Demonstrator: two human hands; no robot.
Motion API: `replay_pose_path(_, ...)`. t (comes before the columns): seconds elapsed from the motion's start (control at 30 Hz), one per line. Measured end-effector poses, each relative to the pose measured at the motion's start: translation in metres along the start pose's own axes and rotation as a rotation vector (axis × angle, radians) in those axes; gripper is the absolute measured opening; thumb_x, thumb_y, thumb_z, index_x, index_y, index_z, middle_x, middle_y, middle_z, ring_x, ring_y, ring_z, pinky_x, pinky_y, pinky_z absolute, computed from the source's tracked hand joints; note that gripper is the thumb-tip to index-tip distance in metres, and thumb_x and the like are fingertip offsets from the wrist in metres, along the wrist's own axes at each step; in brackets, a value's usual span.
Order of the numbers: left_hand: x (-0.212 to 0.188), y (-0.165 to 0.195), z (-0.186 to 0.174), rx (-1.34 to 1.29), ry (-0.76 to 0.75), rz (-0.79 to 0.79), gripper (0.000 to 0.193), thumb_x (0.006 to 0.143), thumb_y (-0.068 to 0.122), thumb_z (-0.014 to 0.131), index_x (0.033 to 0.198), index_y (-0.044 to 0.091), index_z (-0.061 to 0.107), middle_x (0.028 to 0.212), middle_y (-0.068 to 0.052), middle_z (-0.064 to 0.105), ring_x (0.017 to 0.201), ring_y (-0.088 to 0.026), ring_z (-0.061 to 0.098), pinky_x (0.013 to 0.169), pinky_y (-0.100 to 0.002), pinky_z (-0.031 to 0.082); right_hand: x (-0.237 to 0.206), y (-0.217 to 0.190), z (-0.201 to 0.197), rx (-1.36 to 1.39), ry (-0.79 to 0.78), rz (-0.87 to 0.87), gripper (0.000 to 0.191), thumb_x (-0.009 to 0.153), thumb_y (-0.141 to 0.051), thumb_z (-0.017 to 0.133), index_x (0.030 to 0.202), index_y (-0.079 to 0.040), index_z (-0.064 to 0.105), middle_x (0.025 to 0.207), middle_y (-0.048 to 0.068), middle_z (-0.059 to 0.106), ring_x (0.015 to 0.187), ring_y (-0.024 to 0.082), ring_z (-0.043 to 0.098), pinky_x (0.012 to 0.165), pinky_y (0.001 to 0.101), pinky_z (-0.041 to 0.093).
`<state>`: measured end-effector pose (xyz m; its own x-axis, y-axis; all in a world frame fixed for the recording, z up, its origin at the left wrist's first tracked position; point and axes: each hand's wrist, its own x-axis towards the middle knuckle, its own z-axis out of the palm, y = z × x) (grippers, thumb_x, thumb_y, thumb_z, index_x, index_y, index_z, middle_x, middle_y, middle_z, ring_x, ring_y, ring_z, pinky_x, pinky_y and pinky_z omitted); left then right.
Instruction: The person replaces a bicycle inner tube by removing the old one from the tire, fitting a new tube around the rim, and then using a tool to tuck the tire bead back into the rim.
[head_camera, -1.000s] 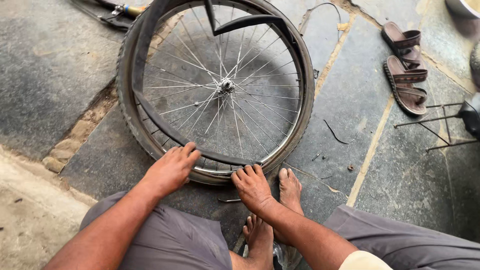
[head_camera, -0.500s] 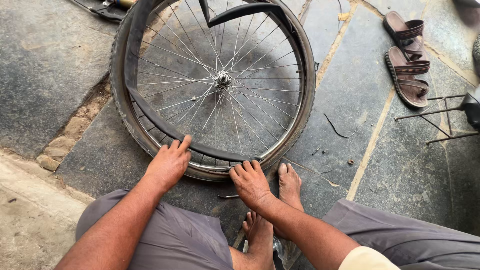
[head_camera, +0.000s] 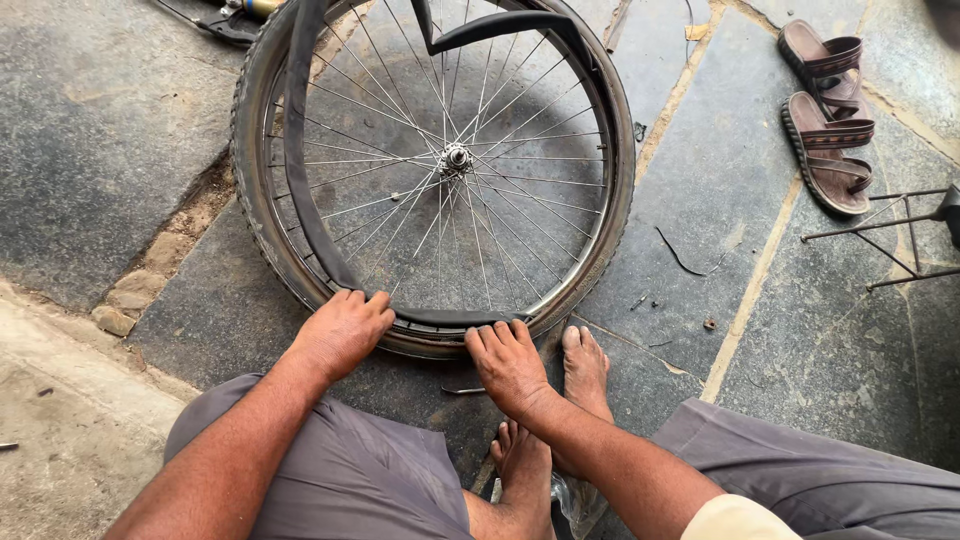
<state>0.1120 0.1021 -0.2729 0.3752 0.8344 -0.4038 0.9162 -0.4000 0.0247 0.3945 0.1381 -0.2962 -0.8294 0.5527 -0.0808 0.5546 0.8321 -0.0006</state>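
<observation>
Head view: both hands' fingers (head_camera: 375, 305) curl, seemingly pressing inner tube (head_camera: 300, 180) into tyre (head_camera: 255, 200)

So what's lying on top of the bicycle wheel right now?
A black inner tube loops loosely across the bicycle wheel and its spokes. Both the left hand and right hand press on the near rim, hiding the tube and tyre beneath them.

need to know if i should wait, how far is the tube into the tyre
Done: only the near stretch, where the inner tube meets the rim between the hands. In hand: the left hand and right hand press it at the near edge of the wheel. Left: most of it, since the tube lies loose across the spokes on the left and loops free at the top, outside the tyre.
</observation>
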Motion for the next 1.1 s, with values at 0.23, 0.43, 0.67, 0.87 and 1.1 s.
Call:
replay_pose_path(0.23, 0.001, 0.0, 0.001, -0.145, 0.059, -0.092, 0.027, 0.084, 0.005, 0.067, 0.107, 0.018, 0.063, 0.105, -0.002, 0.061, 0.103, -0.021, 0.061, 0.092, -0.038, 0.047, 0.008, 0.004, -0.008, 0.329, -0.062, 0.198, 0.062, 0.078, -0.016, 0.074, 0.134, -0.002, 0.053, 0.105, 0.011, 0.064, 0.108, 0.031, 0.057, 0.097, 0.0476, 0.04)
replay_pose_path(0.43, 0.001, 0.001, -0.005, -0.249, 0.065, -0.103, 0.032, 0.081, 0.003, 0.068, 0.109, 0.019, 0.065, 0.105, -0.002, 0.065, 0.107, -0.023, 0.062, 0.094, -0.039, 0.047, 0.034, 0.013, -0.002, 0.364, -0.31, 0.322, 0.04, 0.074, -0.018, 0.077, 0.114, -0.014, 0.074, 0.107, 0.009, 0.066, 0.11, 0.031, 0.057, 0.097, 0.0478, 0.041)
replay_pose_path(0.67, 0.011, 0.009, 0.01, -0.308, -0.085, -0.18, 0.034, 0.092, 0.007, 0.059, 0.125, 0.015, 0.063, 0.099, -0.007, 0.071, 0.102, -0.027, 0.065, 0.092, -0.041, 0.048, 0.044, 0.023, 0.0, 0.361, -0.534, 0.265, 0.037, 0.073, -0.03, 0.085, 0.109, -0.023, 0.079, 0.111, 0.011, 0.066, 0.112, 0.033, 0.057, 0.095, 0.0486, 0.045)
replay_pose_path(0.87, 0.016, 0.02, 0.008, -0.09, -0.125, -0.126, 0.022, 0.096, 0.021, 0.056, 0.103, 0.014, 0.076, 0.11, -0.004, 0.071, 0.121, -0.026, 0.055, 0.097, -0.045, 0.045, 0.035, 0.021, -0.01, 0.454, -0.358, 0.192, 0.039, 0.071, -0.027, 0.084, 0.106, -0.012, 0.076, 0.099, 0.013, 0.071, 0.1, 0.035, 0.068, 0.088, 0.0493, 0.052)
replay_pose_path(1.1, 0.034, 0.043, 0.002, -0.157, -0.177, -0.122, 0.023, 0.094, 0.019, 0.061, 0.115, 0.014, 0.07, 0.118, -0.01, 0.07, 0.115, -0.03, 0.063, 0.102, -0.055, 0.043, 0.031, 0.018, -0.011, 0.516, -0.321, 0.203, 0.047, 0.073, -0.026, 0.084, 0.103, -0.006, 0.054, 0.085, 0.017, 0.07, 0.093, 0.04, 0.068, 0.08, 0.051, 0.052)
